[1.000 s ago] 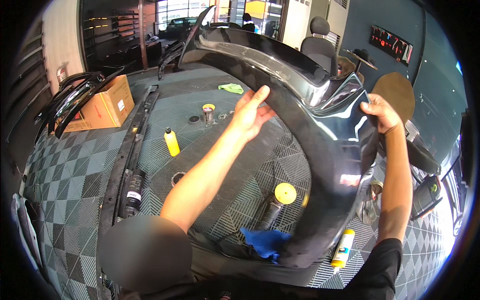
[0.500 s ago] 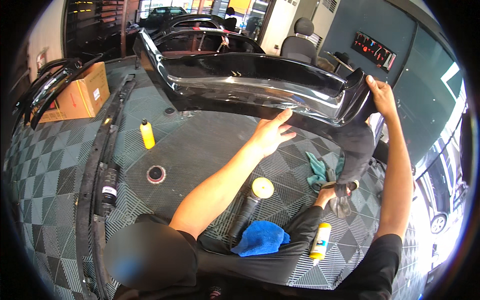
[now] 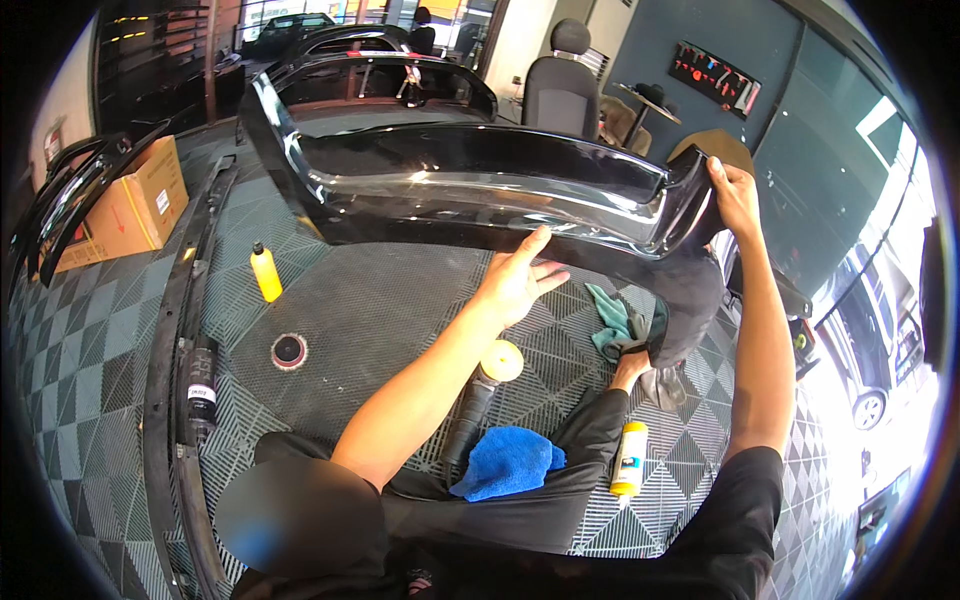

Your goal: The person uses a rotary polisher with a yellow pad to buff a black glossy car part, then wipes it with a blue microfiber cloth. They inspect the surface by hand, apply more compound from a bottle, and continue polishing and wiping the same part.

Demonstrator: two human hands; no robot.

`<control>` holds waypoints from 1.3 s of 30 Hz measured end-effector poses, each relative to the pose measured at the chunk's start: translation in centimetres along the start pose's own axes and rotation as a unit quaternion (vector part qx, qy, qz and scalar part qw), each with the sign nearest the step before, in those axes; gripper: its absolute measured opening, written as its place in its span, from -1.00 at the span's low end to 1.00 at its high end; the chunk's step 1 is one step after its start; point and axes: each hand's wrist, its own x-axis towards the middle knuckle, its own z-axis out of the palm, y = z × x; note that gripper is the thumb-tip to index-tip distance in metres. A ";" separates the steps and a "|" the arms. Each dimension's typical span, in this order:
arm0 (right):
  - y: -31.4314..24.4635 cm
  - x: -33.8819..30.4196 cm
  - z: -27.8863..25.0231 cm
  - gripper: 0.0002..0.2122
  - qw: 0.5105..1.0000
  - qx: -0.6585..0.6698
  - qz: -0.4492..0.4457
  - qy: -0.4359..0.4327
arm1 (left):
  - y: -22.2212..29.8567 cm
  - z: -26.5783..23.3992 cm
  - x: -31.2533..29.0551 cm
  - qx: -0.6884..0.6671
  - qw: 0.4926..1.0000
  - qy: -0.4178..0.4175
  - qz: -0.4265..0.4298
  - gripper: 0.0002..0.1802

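Note:
A glossy black car bumper [image 3: 430, 215] is held up across the view in front of me. My right hand [image 3: 738, 198] grips its upright right end, the thumb pressed over the near face. Under the lower edge is my left hand [image 3: 515, 280], its thumb raised against that edge and its fingers spread apart, not wrapped round it. On the floor below lies a polisher [image 3: 470, 415] with a yellow pad [image 3: 502, 360]. Beside it, a blue cloth [image 3: 508, 463] rests against my leg.
A yellow bottle [image 3: 265, 275] and a round pad [image 3: 289, 351] are on the floor, left. A long dark strip [image 3: 172, 350] and a black bottle [image 3: 202, 390] lie further left, near a cardboard box [image 3: 150, 205]. Another yellow bottle [image 3: 628, 460] and a teal cloth [image 3: 612, 325] are at right.
The view has shifted. Against the background the bumper sits lower and seems tipped toward me, and a brown object now shows behind its right end. Both hands keep their places along it.

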 end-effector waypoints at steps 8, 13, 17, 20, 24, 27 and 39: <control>0.5 -0.2 0.0 -0.35 0.999 0.030 -0.013 -0.019 | -1.6 -1.5 -2.7 -0.011 0.997 -0.076 -0.007 -0.50; 0.1 -1.8 0.5 -0.38 0.997 0.057 -0.033 -0.049 | -2.1 -2.3 -6.2 -0.001 0.996 -0.085 -0.030 -0.59; -0.3 -3.1 1.2 -0.42 0.990 0.081 -0.056 -0.097 | -2.6 -3.1 -9.4 -0.009 0.995 -0.076 -0.070 -0.71; -0.4 -3.9 2.2 -0.41 0.986 0.091 -0.063 -0.124 | -3.8 -4.3 -11.4 -0.013 0.989 -0.144 -0.025 -0.73; 0.3 -5.1 3.9 -0.39 0.985 0.095 -0.055 -0.129 | -4.4 -3.6 -15.1 0.039 0.993 -0.085 -0.072 -0.38; 0.6 -6.5 5.2 -0.42 0.984 0.101 -0.038 -0.141 | -4.7 -3.7 -17.5 0.057 0.991 -0.075 -0.094 -0.20; -0.2 -10.9 8.5 -0.45 0.957 0.132 -0.017 -0.259 | -7.7 -5.6 -24.0 0.025 0.984 -0.044 -0.171 -0.10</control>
